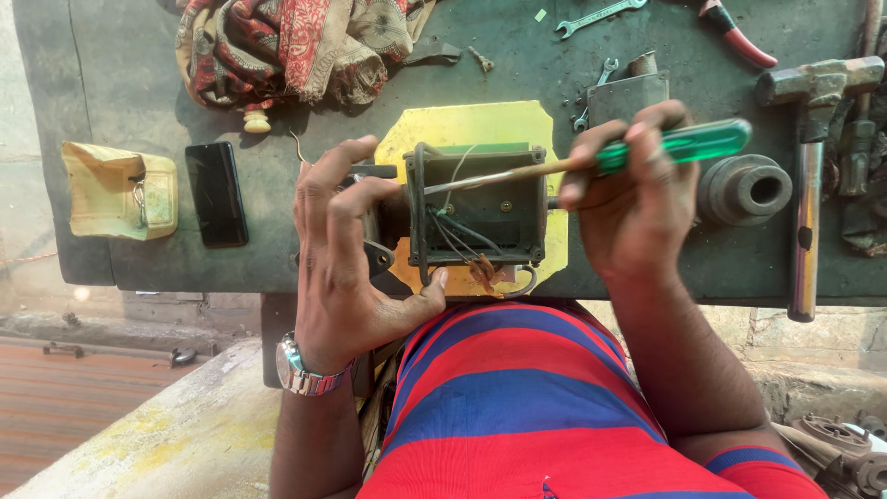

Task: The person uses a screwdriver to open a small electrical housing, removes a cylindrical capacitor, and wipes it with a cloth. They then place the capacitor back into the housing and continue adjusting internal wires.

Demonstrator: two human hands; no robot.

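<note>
1. Holding the box [480,208] at the center of the frame, the left hand [346,268] wraps its left side; the fingers [323,199] curl over the upper left edge and the thumb presses the lower rim. This grip is closed on the box.
2. The right hand [633,199] is at the center right, closed around the screwdriver [591,159] where the green handle meets the shaft.
3. The long axis of the screwdriver runs almost flat across the frame, from the green handle at the right down a little to the tip at the left. The tip sits inside the open box, near its upper left inner corner, so the box lies to the left of the right grip, along the line of the shaft.
4. The box is dark, open toward the camera, with thin wires [453,236] inside. It rests over a yellow plate [462,125] on the dark tabletop [129,83], close to the near edge and just above the striped shirt [517,397].
5. Exactly what the tip touches I cannot tell; the wires and shadow hide it.
6. Around: a phone [215,194] and a yellow pouch [118,189] at the left, a patterned cloth [296,46] at the upper left, a wrench [599,17] at the top, a hammer [808,166] and a round metal part [744,189] at the right.
</note>
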